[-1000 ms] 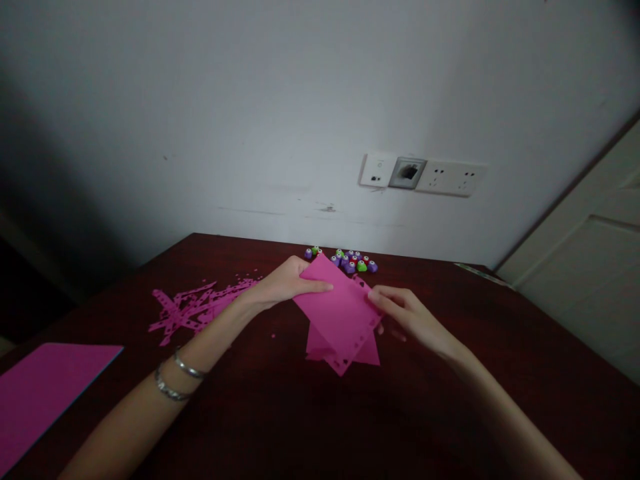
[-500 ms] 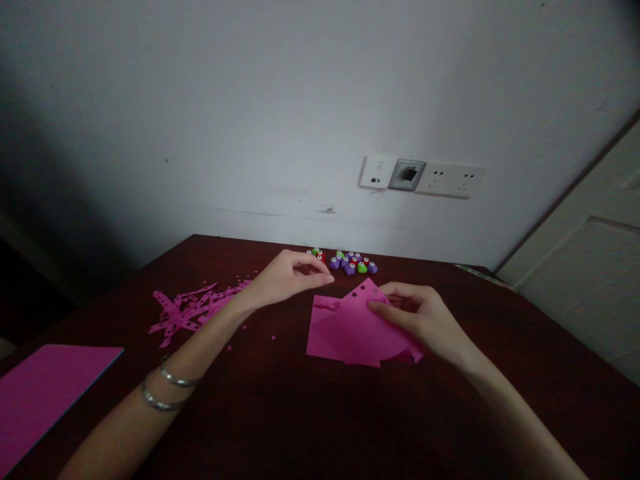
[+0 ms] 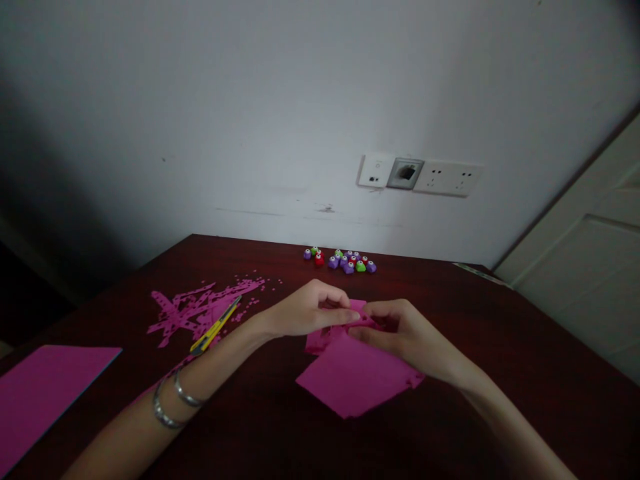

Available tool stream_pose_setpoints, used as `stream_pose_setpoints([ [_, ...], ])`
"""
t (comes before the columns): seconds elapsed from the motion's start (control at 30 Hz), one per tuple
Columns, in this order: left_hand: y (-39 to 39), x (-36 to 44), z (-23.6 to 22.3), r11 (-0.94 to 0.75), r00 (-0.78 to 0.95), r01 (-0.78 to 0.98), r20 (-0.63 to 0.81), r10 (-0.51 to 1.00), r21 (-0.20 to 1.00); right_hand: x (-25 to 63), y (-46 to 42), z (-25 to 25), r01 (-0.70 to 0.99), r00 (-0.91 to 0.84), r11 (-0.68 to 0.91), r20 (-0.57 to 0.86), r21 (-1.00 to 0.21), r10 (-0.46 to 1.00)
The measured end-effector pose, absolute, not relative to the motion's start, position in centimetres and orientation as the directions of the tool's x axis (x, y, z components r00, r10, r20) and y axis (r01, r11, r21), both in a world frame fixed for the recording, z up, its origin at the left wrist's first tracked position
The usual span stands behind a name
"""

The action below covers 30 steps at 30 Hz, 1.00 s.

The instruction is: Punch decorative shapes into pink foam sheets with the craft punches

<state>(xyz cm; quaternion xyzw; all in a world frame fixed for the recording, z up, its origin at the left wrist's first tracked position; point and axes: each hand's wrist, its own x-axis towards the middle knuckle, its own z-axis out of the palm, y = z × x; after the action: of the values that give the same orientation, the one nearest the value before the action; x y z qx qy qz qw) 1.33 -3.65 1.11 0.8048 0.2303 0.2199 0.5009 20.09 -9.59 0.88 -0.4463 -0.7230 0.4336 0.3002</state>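
Pink paper (image 3: 355,380) is held above the dark table, its far edge raised and its broad part sloping toward me. My right hand (image 3: 400,333) pinches that far edge between thumb and fingers. Close beside it, my left hand (image 3: 320,310) has thumb and fingertips closed at the same edge, where small cut-outs show. Exactly what the left fingertips grip is partly hidden. Another piece of pink paper (image 3: 315,343) lies behind the held one, mostly covered.
Small purple, red and green craft punches (image 3: 349,267) stand near the wall. A yellow utility knife (image 3: 215,327) lies by pink paper scraps (image 3: 185,310) and tiny bits on the left. A pink sheet (image 3: 50,393) is at the table's left edge. Wall sockets (image 3: 447,178) are behind.
My left hand has come down and right to the paper's edge. The paper has tilted and swung toward me. The utility knife now shows, no longer hidden by my left forearm.
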Motion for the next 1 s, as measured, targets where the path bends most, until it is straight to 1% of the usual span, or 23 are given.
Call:
stream_pose_setpoints([
  [0.1, -3.62, 1.53, 0.79, -0.350, 0.802, 0.128, 0.111, 0.586, 0.928, 20.07, -9.50, 0.66, 0.361, -0.443, 0.245, 0.066, -0.900, 0.894],
  [0.27, -3.63, 1.67, 0.29, -0.244, 0.812, 0.066, 0.090, 0.576, 0.968, 19.96, -9.65, 0.75, 0.315, -0.454, 0.212, 0.049, -0.925, 0.890],
  [0.37, -3.66, 1.67, 0.24, -0.217, 0.822, 0.038, 0.093, 0.562, 0.975, 19.98, -9.66, 0.80, 0.305, -0.464, 0.219, 0.056, -0.927, 0.884],
  [0.43, -3.57, 1.55, 0.33, -0.223, 0.820, 0.046, 0.091, 0.565, 0.974, 20.11, -9.60, 0.75, 0.318, -0.463, 0.237, 0.067, -0.918, 0.884],
  [0.63, -3.05, 0.82, 0.69, -0.326, 0.816, 0.140, 0.078, 0.572, 0.935, 20.63, -9.33, 0.51, 0.375, -0.396, 0.243, 0.083, -0.894, 0.914],
  [0.83, -3.32, 1.11, 0.50, -0.277, 0.821, 0.137, 0.047, 0.568, 0.951, 20.50, -9.21, 0.12, 0.368, -0.463, 0.224, 0.031, -0.903, 0.886],
  [1.0, -3.20, 1.30, 0.18, -0.299, 0.861, 0.136, 0.036, 0.508, 0.945, 20.27, -9.45, 0.02, 0.342, -0.492, 0.206, 0.012, -0.917, 0.871],
])
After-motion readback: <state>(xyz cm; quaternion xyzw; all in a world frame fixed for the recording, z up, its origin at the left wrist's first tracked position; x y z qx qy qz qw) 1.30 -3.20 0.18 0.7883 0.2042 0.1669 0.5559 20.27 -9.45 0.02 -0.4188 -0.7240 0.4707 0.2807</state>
